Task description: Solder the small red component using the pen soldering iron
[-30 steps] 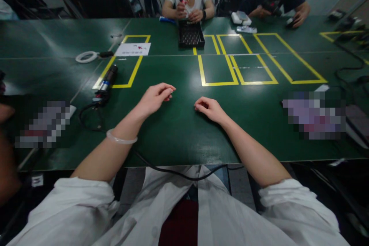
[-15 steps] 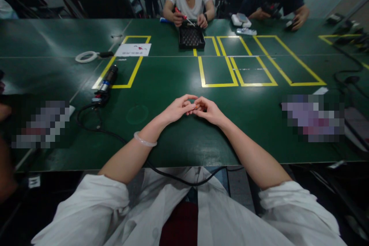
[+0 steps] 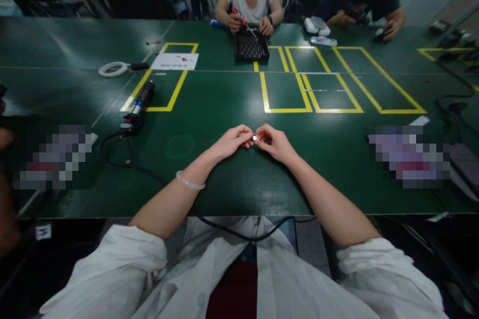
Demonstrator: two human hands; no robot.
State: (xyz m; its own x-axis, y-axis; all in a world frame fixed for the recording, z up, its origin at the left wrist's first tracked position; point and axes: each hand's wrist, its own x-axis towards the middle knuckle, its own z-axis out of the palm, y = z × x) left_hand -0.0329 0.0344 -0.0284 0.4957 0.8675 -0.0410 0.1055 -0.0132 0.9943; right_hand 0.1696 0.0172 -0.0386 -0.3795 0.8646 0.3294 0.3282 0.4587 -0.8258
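Both hands meet above the green table, straight in front of me. Between their fingertips is a small shiny piece [image 3: 256,138], silvery white with some orange-red; it is too small to name. My right hand [image 3: 276,142] pinches it from the right, fingers curled. My left hand [image 3: 232,141] is closed, with its thumb and fingertips against the piece's left side. Parts of the piece are hidden by the fingers. A pale bangle [image 3: 190,182] is on my left wrist.
A black cylindrical tool [image 3: 142,97] with a cable [image 3: 149,174] lies to the left. Beyond it are a white printed sheet [image 3: 175,61] and a white ring [image 3: 113,69]. Opposite, a co-worker holds a red screwdriver [image 3: 244,21] over a black tray [image 3: 252,58]. Yellow tape [image 3: 288,110] marks the table.
The fingertips have moved slightly apart, and the small silvery piece between them now shows more clearly. The view has shifted slightly.
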